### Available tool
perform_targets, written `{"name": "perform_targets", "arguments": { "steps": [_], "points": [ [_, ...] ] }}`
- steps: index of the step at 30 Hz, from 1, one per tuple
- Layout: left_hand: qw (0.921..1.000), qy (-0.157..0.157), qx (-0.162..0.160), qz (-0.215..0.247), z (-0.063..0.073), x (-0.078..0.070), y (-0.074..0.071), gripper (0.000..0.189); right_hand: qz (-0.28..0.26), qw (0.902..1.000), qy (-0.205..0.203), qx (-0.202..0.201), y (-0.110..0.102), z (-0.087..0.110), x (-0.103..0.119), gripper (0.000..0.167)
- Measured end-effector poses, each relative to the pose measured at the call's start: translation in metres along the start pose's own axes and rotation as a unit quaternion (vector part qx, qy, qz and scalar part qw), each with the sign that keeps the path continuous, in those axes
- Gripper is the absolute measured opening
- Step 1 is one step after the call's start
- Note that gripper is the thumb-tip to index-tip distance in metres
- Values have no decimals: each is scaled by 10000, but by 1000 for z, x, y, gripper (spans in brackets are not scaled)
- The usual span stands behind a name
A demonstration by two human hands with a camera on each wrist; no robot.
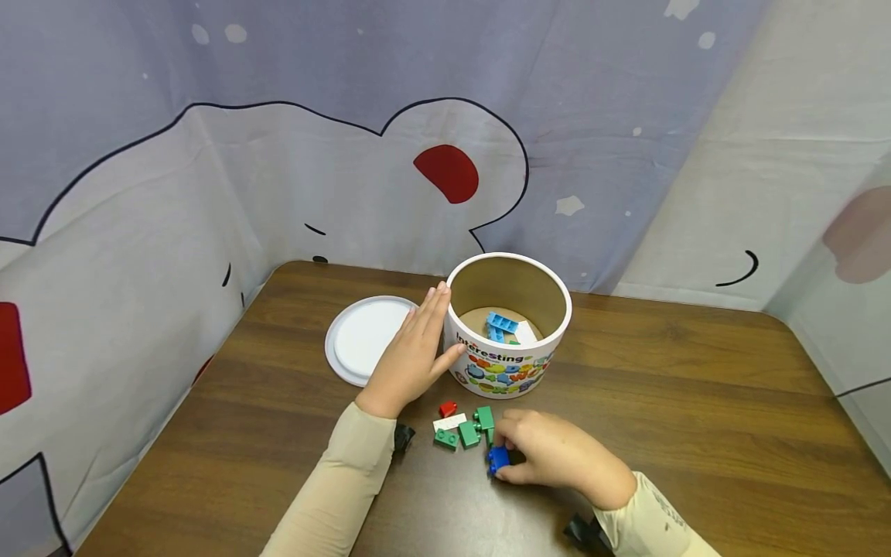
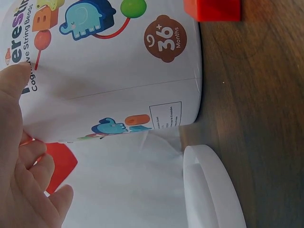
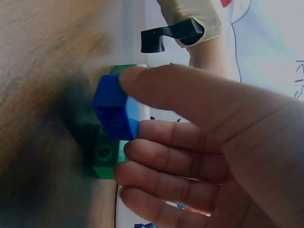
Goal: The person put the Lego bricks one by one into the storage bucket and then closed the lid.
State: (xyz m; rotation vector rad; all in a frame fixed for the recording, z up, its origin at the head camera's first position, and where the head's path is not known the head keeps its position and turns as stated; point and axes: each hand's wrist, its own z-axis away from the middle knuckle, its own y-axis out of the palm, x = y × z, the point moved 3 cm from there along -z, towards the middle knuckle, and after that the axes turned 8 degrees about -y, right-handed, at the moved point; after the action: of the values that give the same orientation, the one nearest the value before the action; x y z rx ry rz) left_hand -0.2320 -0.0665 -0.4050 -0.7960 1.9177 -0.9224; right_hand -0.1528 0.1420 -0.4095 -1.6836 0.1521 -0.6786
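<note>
My right hand (image 1: pixel 557 456) pinches a dark blue building brick (image 1: pixel 498 460) between thumb and fingers, low over the table. In the right wrist view the blue brick (image 3: pixel 114 107) shows its hollow side, with a green brick (image 3: pixel 105 154) close by. My left hand (image 1: pixel 412 352) rests with straight fingers against the left side of a round white tub (image 1: pixel 504 371). The thumb lies on its printed wall in the left wrist view. Inside the tub are light blue bricks (image 1: pixel 503 322) and a white piece (image 1: pixel 525 333).
Green bricks (image 1: pixel 469 434), a white brick (image 1: pixel 449 423) and a small red brick (image 1: pixel 448 408) lie on the wooden table (image 1: pixel 696 402) before the tub. A round white lid (image 1: pixel 365 336) lies left of it. A printed cloth (image 1: pixel 313 178) hangs behind the table.
</note>
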Motion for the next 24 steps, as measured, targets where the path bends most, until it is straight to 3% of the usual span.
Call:
{"name": "perform_targets", "arguments": {
  "steps": [6, 14, 20, 24],
  "points": [
    [10000, -48, 52, 15, 0, 0, -1, 83, -242, 9991, -55, -334, -3, 0, -1, 24],
    [10000, -7, 4, 41, 0, 0, 0, 83, -859, 9912, -445, -909, -16, -2, -6, 22],
    [10000, -42, 16, 46, 0, -1, 0, 83, -812, 9878, -285, -1296, -32, 1, -10, 24],
    [10000, -34, 12, 50, 0, -1, -1, 84, -661, 9814, -436, -1750, -46, 3, -9, 27]
  ]
}}
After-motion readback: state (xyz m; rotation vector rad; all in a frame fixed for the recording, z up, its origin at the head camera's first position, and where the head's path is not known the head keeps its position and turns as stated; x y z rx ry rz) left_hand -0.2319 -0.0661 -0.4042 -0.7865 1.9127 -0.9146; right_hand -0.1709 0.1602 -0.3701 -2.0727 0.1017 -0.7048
